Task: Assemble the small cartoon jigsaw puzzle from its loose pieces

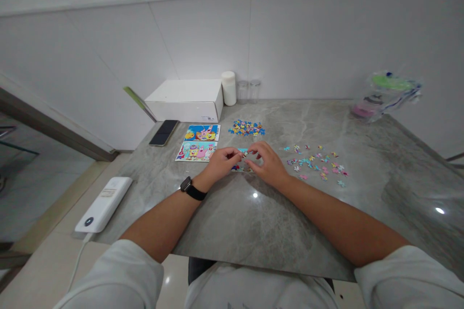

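Between my two hands lies a partly joined jigsaw puzzle (241,169), mostly covered by my fingers. My left hand (224,161), wearing a black watch, is closed at its left side, thumb and forefinger pressed together; what they grip, if anything, is hidden. My right hand (268,165) curls in from the other side, its fingertips pinching a small puzzle piece over the upper part of the puzzle. Loose puzzle pieces (311,160) lie scattered to the right. A picture card (195,151) with cartoon figures lies beside my left hand, below a second, blue card (202,133).
A heap of puzzle pieces (247,128) lies farther back. Along the wall stand a white box (184,99), a white bottle (228,89) and two clear jars (248,91). A phone (164,133) and a white power bank (104,205) are left; a plastic bag (384,96) is far right.
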`<state>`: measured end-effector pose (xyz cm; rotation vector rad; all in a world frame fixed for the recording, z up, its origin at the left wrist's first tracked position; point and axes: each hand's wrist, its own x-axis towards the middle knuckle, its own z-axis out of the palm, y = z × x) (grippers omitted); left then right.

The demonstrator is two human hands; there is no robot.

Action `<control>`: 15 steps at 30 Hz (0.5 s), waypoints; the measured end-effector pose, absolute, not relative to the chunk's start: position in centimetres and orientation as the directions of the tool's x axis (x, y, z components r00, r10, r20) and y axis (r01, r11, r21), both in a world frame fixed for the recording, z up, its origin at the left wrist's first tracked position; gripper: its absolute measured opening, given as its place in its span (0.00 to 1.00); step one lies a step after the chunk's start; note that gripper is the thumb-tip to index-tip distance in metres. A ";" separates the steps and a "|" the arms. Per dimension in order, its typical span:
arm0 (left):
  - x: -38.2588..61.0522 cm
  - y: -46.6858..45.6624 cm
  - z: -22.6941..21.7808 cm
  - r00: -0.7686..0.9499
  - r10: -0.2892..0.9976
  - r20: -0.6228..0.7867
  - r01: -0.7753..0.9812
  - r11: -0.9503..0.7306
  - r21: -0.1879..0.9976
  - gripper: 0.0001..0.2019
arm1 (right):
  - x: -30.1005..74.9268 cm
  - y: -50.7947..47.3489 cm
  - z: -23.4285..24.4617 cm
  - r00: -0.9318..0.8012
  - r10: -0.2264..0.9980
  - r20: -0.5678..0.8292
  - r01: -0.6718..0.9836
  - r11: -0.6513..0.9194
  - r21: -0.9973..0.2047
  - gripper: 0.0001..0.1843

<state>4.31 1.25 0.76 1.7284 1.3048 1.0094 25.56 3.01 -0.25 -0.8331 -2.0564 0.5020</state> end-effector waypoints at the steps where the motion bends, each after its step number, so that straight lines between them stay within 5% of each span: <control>1: 4.4 1.1 0.8 0.183 0.971 0.156 0.401 -0.218 0.889 0.17 | 25.5 2.9 -0.2 -0.428 0.707 0.562 0.385 0.706 -0.595 0.12; 15: 4.7 1.1 0.0 0.216 0.946 0.241 0.536 -0.321 0.781 0.11 | 25.8 3.2 -0.4 -0.441 0.706 0.555 0.434 0.709 -0.556 0.09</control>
